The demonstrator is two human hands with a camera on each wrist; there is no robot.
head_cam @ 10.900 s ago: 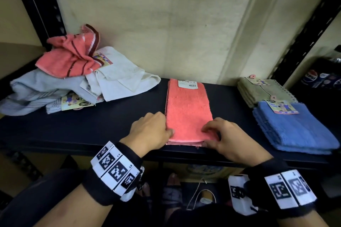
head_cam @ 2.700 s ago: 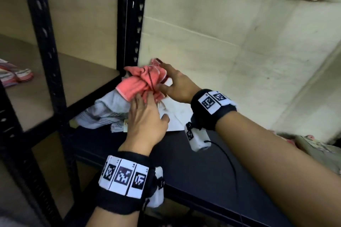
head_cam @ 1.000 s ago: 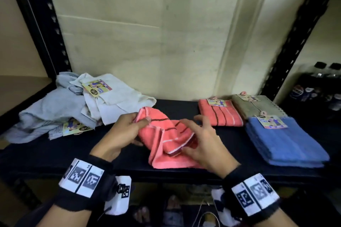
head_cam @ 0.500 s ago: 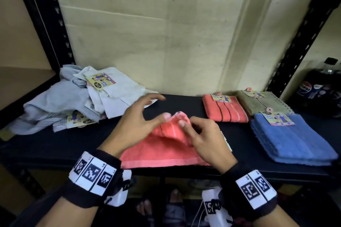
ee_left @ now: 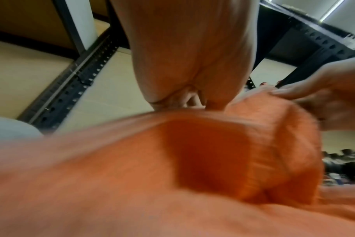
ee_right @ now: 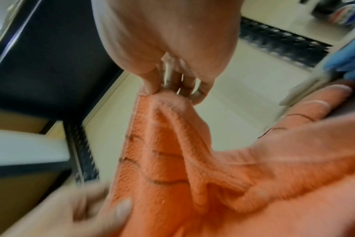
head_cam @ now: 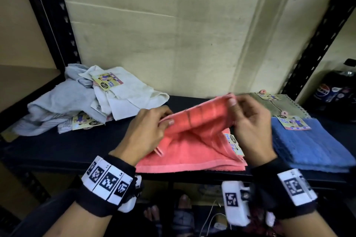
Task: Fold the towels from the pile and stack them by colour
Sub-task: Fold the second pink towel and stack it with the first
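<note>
A coral striped towel lies half spread at the front of the black shelf. Its far edge is lifted off the shelf between both hands. My left hand pinches the left corner of that edge, and my right hand pinches the right corner, held higher. In the right wrist view, thumb and fingertips clamp the coral towel at its corner. The left wrist view is blurred and filled by the coral towel. The pile of grey and white towels sits at the back left.
A folded blue towel lies at the right front, with a folded olive towel behind it. Soda bottles stand beyond the right upright. A wall closes the back of the shelf. Paper tags hang on several towels.
Since half a second ago my hands have moved apart along the towel's far edge, stretching it wide and lifting it. The folded coral towel at the back is now hidden behind it.
</note>
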